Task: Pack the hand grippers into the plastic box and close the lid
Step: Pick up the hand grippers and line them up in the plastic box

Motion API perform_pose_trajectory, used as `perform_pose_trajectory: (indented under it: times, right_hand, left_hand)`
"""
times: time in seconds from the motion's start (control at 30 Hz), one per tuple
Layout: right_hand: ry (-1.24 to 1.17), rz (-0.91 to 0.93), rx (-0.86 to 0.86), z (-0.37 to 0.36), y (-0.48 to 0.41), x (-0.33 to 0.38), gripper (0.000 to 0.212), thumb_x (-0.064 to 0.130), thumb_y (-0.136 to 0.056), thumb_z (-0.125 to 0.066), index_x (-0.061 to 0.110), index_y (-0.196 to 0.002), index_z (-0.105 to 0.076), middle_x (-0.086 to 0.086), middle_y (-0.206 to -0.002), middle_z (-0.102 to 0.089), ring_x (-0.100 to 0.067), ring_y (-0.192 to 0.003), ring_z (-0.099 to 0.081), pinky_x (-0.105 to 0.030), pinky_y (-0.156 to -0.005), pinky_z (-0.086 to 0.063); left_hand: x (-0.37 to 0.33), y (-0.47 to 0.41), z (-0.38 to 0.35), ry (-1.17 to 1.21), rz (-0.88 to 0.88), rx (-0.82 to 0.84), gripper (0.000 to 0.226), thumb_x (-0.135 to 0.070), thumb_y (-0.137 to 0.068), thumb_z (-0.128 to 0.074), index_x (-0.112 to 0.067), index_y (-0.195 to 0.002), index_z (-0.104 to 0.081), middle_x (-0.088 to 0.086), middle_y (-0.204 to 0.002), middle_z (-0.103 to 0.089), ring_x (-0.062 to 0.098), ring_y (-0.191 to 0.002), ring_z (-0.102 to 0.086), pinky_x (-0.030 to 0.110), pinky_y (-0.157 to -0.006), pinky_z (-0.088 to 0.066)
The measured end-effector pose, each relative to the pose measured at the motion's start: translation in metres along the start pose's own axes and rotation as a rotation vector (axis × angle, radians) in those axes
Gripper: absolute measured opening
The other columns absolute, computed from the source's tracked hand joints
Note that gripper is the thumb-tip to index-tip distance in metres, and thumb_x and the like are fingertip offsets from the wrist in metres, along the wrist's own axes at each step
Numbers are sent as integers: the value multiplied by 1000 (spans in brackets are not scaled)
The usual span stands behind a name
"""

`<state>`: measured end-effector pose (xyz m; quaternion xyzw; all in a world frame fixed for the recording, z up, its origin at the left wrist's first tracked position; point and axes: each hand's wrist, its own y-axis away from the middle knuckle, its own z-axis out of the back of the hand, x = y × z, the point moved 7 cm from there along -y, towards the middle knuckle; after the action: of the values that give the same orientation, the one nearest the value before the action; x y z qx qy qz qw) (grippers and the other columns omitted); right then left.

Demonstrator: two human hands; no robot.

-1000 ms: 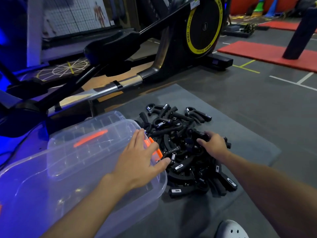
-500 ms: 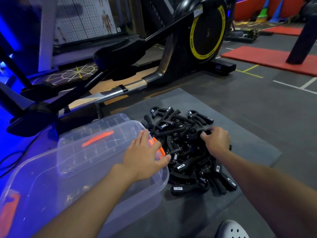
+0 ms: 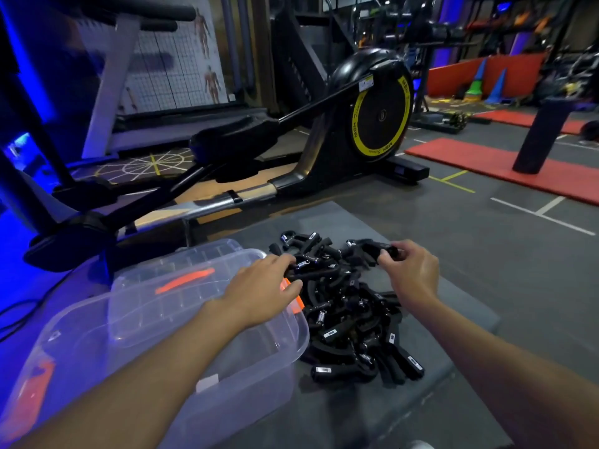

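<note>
We find the clear plastic storage box (image 3: 256,396) open at 8 o'clock on the grey floor mat (image 3: 463,319). Its clear lid with the orange handle (image 3: 162,306) lies loose across the far end, toward 11 o'clock, which leaves the near mouth free for loading. We cannot make out any gripper inside.

The heap of black spring hand grippers (image 3: 350,322) sits just beside the box's 3 o'clock side, so each carry is short. The left hand (image 3: 259,290) reaches over the box's far corner. Its fingers (image 3: 275,260) are nearly straight and rest on the heap's edge, closed on nothing. The right hand (image 3: 411,273), at the heap's 1 o'clock, has its fingers (image 3: 408,249) curled, pinching one black gripper handle (image 3: 366,251) at the top.

We judge packing barely begun. The tangled springs may drag neighbouring grippers along.
</note>
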<state>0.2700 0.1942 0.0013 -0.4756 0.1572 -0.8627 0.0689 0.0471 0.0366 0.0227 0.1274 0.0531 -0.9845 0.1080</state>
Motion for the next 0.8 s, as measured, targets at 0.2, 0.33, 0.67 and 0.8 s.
perform_pose_trajectory:
  times: [0.2,0.33,0.67,0.8]
  right_hand:
    - [-306,60,49,8,10,74,23,26,-79,-73,18,-101,-74,9,-75,-68,-9,-72,-66,-23,-68,-52]
    - [-420,126,137,-3,30,125,16,23,-81,-74,18,-96,-74,4,-69,-69,-10,-63,-63,-19,-60,-50]
    - [-539,120,423,-87,78,212,9,23,-78,-73,18,-85,-75,2,-66,-70,-12,-57,-60,-26,-56,-48]
    - [-573,148,607,-122,105,243,8,11,-79,-67,13,-80,-75,2,-56,-62,-7,-50,-50,-20,-51,-41]
  left_hand:
    - [-4,17,53,61,8,-118,48,-44,-94,-48,-29,-138,-37,-5,-138,-49,18,-123,-50,40,-97,-44]
    - [11,35,97,3,24,-204,48,-41,-91,-53,-31,-136,-39,-8,-138,-50,16,-123,-50,40,-95,-46]
    - [127,98,159,-38,139,-310,46,-35,-84,-63,-42,-126,-47,-18,-120,-57,11,-107,-58,39,-85,-51]
    - [170,119,159,55,185,-357,41,-29,-82,-67,-40,-120,-54,-16,-97,-59,12,-89,-59,37,-80,-51]
